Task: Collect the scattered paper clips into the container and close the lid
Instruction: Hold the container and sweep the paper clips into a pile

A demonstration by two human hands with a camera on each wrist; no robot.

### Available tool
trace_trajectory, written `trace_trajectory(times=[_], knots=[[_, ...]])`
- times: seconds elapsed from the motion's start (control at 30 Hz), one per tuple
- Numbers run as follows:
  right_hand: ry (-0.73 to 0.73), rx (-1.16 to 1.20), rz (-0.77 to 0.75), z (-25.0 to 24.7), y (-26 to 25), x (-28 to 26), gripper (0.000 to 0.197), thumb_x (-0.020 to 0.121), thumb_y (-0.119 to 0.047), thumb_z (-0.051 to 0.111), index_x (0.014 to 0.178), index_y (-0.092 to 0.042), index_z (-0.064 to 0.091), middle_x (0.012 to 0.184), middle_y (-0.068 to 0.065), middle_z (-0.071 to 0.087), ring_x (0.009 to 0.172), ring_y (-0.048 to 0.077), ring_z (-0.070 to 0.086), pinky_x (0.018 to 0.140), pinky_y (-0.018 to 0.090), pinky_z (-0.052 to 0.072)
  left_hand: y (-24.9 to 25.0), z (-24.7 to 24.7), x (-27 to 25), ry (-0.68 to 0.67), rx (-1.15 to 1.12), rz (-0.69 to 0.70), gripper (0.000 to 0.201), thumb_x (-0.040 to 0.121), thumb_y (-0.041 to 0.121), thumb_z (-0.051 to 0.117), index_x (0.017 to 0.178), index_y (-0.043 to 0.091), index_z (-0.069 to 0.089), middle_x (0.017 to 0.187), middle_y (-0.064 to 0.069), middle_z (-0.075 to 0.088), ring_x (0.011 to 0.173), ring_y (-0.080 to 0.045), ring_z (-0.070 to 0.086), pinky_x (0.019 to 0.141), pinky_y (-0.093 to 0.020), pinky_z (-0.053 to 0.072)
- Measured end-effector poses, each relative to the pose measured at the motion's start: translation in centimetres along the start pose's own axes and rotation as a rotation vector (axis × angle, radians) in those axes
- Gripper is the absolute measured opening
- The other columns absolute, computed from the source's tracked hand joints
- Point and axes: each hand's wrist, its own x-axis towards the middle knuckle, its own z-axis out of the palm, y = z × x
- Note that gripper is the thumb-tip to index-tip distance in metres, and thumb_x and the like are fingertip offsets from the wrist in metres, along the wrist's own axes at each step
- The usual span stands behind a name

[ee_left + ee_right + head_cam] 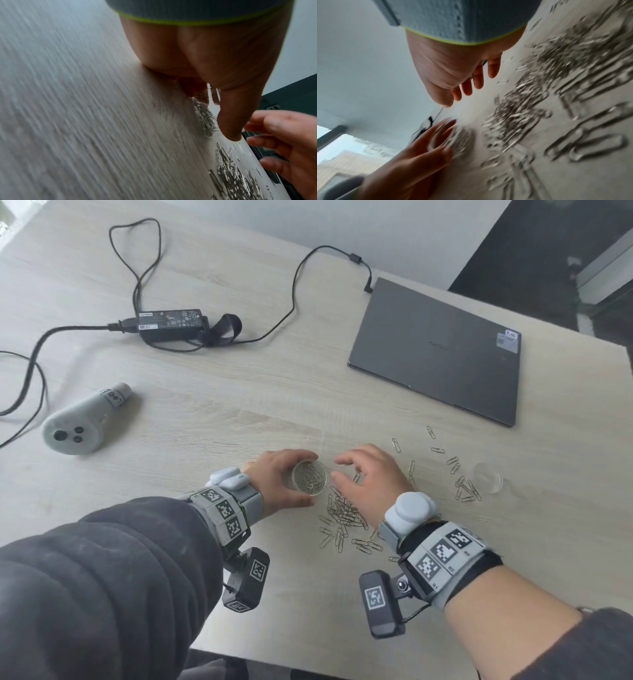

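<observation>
A small round clear container (pixel 310 477) stands on the table, partly filled with silver paper clips. My left hand (pixel 281 477) grips it around its wall, thumb on the near side. My right hand (pixel 368 474) hovers just right of it, fingers spread and relaxed, holding nothing that I can see. A heap of paper clips (pixel 344 513) lies between and below the hands; the right wrist view shows the same heap (pixel 556 81) blurred. More clips (pixel 464 487) are strewn to the right. The clear round lid (pixel 488 477) lies at the far right.
A closed grey laptop (pixel 442 350) lies at the back right. A black power adapter (pixel 169 323) with cables sits at the back left, and a grey handheld controller (pixel 80 426) lies on the left. The table's front edge (pixel 308 662) is close below my wrists.
</observation>
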Motion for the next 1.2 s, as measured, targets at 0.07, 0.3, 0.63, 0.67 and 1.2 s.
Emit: trace_trajectory(times=[0.07,0.3,0.63,0.67,1.2], knots=[[0.066,-0.091,0.079,-1.0,2.2,0.2,0.033,0.088,-0.040,0.058,0.119,-0.029,0.060,0.127,-0.008,0.053,0.119,0.014,0.046,0.097,0.028,0.033,0.1,0.0,0.0,-0.006,0.002,0.001,0.073,0.071,0.035,0.084,0.136,0.028,0.052,0.134,0.009,0.058,0.110,-0.001,0.040,0.094,-0.018,0.027],[0.005,-0.254,0.430,-3.9,9.4,1.4,0.074,0.090,-0.053,0.047,0.151,-0.025,0.019,0.163,-0.005,0.004,0.148,0.022,0.006,0.120,0.043,0.013,-0.1,0.0,-0.2,-0.019,0.013,-0.026,0.074,0.070,0.041,0.083,0.136,0.034,0.050,0.133,0.013,0.057,0.120,-0.009,0.045,0.099,-0.025,0.033],[-0.225,-0.417,0.047,0.0,7.8,-3.4,0.071,0.094,-0.061,0.026,0.152,-0.032,-0.003,0.160,-0.012,-0.013,0.147,0.011,-0.013,0.120,0.045,0.000,0.1,0.0,0.0,-0.023,0.019,-0.025,0.075,0.069,0.041,0.084,0.136,0.032,0.051,0.132,0.011,0.058,0.115,-0.006,0.045,0.101,-0.027,0.035],[-0.240,-0.411,0.020,0.2,7.5,-3.9,0.070,0.095,-0.061,0.025,0.152,-0.032,-0.003,0.159,-0.013,-0.013,0.146,0.009,-0.014,0.121,0.045,0.000,-0.1,0.0,0.0,-0.026,0.015,-0.027,0.075,0.069,0.041,0.085,0.136,0.033,0.051,0.132,0.011,0.058,0.117,-0.008,0.046,0.104,-0.030,0.037],[-0.377,-0.479,-0.174,1.9,5.7,-3.6,0.073,0.094,-0.062,0.022,0.151,-0.033,-0.013,0.157,-0.012,-0.023,0.143,0.012,-0.026,0.119,0.049,-0.007,-0.6,0.5,0.5,-0.028,-0.053,-0.048,0.077,0.064,0.040,0.089,0.132,0.034,0.053,0.124,0.009,0.063,0.114,-0.010,0.059,0.104,-0.038,0.046]])
